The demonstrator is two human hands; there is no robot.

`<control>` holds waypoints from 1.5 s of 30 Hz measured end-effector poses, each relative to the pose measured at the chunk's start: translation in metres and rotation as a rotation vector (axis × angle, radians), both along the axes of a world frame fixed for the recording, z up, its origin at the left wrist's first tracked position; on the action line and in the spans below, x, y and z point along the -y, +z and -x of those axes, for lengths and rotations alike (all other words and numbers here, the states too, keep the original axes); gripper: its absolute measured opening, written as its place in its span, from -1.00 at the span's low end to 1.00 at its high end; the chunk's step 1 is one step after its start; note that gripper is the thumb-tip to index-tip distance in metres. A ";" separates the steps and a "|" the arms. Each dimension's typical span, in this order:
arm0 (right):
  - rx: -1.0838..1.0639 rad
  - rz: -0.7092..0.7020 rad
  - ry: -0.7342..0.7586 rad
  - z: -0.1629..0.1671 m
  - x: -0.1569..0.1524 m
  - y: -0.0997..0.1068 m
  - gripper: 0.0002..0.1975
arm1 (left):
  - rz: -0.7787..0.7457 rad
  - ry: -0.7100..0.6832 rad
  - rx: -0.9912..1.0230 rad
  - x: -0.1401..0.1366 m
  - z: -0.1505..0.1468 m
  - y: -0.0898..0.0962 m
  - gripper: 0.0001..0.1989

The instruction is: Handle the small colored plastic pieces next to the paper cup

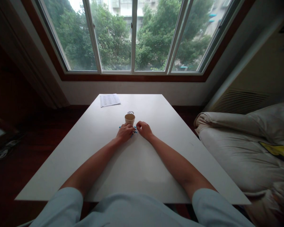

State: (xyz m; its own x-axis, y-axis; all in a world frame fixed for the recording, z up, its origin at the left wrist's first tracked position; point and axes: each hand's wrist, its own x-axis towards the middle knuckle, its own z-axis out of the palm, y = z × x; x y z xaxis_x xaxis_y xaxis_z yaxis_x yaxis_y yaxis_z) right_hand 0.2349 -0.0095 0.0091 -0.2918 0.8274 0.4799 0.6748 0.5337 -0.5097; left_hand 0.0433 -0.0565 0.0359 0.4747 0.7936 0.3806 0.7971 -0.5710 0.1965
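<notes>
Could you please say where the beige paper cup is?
In the head view, the cup stands slightly left of centre on the white rectangular table, just beyond the left hand.

Sporting a pale grey-blue shirt (137,211), softly creased at the front, with short, wide sleeves (67,200), leaving both forearms (97,162) bare!

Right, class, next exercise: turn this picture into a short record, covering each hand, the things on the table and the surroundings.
Left hand: at the cup's near side; grip unclear
Right hand: fingers curled, just right of the cup
Cup: upright, open at the top
Blue pieces: small, scattered around the left hand; count unclear
Table: white
Papers: far left corner
Window: beyond the table, trees outside
</notes>
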 end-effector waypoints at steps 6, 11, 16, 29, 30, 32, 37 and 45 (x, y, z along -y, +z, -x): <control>0.005 0.000 0.004 -0.001 0.000 -0.001 -0.92 | 0.032 -0.041 0.009 0.000 0.002 -0.004 -0.73; 0.000 -0.008 0.005 -0.001 -0.001 -0.002 -0.92 | 0.045 -0.024 0.026 -0.009 0.010 -0.010 -0.67; -0.009 -0.009 0.018 -0.001 -0.002 -0.002 -0.92 | 0.004 -0.020 0.064 -0.018 0.018 -0.017 -0.71; -0.040 -0.029 0.047 -0.002 -0.005 -0.006 -0.94 | -0.010 -0.163 0.101 -0.014 0.011 -0.017 -0.66; -0.039 -0.029 0.046 -0.002 -0.005 -0.006 -0.94 | -0.008 -0.165 0.098 -0.014 0.011 -0.017 -0.67; -0.036 -0.029 0.043 -0.002 -0.006 -0.007 -0.94 | -0.006 -0.165 0.088 -0.013 0.011 -0.018 -0.69; -0.045 -0.030 0.045 -0.002 -0.006 -0.008 -0.93 | -0.009 -0.173 0.067 -0.013 0.010 -0.017 -0.75; -0.055 -0.045 0.053 -0.002 -0.007 -0.008 -0.86 | -0.014 -0.188 0.066 -0.014 0.009 -0.017 -0.73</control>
